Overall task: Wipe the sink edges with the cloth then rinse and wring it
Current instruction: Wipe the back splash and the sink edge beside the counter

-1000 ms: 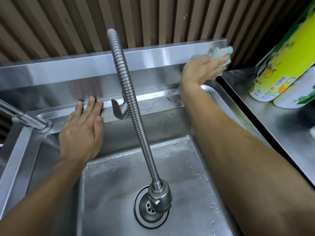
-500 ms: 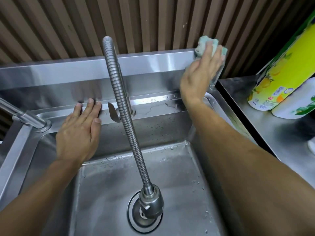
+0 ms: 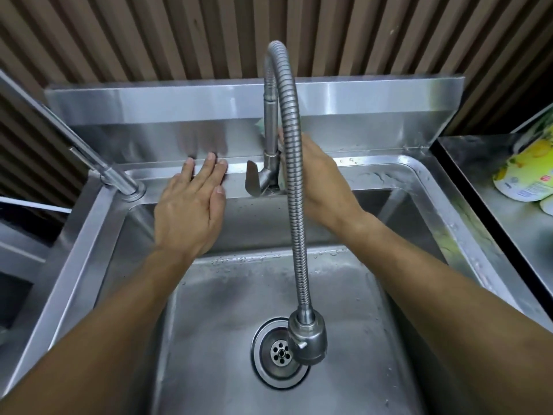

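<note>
While wiping along the back of the sink (image 3: 431,187), pressed the cloth (image 3: 259,126) with the right hand (image 3: 318,181) against the upright splashback (image 3: 374,130), just behind the tap's pillar (image 3: 270,136). Showed only a pale green sliver of that cloth left of the pillar; hid the rest behind the hand and the flexible hose (image 3: 294,187). Seemed to hold it under bent fingers, though could not make out how tightly, with the hose across the knuckles. Laid the left hand (image 3: 191,205) flat and open on the back ledge, fingers straight, holding nothing, apparently as a brace, just left of the tap lever (image 3: 253,182).

Judged as the wiping step, not finished: left and front rims apparently untouched, no water running, rinse and wring not yet begun. Called next for working the cloth round the tap base without snagging the lever, then on leftward toward the braced hand, which would need lifting clear. Left the drain (image 3: 279,351) open and bare below the spray head (image 3: 308,339).
</note>
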Available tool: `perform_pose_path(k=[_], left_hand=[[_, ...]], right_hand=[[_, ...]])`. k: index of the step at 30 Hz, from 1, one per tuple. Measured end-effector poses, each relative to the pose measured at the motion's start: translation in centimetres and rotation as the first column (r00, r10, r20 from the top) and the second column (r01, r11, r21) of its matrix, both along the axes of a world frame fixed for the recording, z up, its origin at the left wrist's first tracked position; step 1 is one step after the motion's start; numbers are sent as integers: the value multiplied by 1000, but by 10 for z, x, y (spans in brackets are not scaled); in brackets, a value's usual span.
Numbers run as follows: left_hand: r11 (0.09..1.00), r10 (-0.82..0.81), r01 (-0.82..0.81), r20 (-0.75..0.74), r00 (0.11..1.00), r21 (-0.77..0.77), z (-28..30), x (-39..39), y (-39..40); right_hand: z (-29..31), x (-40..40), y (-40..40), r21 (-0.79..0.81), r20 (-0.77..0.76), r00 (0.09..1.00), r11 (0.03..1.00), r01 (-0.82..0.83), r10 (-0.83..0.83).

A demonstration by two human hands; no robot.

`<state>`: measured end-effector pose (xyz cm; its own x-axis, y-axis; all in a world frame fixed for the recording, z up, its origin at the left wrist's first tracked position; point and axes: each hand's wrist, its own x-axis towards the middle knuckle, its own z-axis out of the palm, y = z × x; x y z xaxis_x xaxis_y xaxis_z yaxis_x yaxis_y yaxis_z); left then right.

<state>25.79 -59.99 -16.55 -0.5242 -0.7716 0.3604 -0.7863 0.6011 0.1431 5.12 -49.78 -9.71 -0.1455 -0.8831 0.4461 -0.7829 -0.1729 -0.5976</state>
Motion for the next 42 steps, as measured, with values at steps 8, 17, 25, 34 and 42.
perform_pose_path(k=[8,17,25,34,42], left_hand=[[1000,1,-1,-16,1000,-9,-1,0,0],[1000,3,-3,-22,1000,-14,-2,1,0],[999,10,-11,-42,999,-41,-6,-1,-2],[1000,14,-15,-32,999,-28,-5,0,-1],[1000,8,-9,35,999,25,4,1,4]], right_hand=[[-16,7,-6,31,-197,979,998,53,-46],[9,-16,-5,313,398,842,917,247,-363],[3,-28,13,-85,-412,906,994,74,-103],[-34,-8,11,356,-461,866,853,381,-194],[-27,-21,15,322,-529,848,928,188,12]])
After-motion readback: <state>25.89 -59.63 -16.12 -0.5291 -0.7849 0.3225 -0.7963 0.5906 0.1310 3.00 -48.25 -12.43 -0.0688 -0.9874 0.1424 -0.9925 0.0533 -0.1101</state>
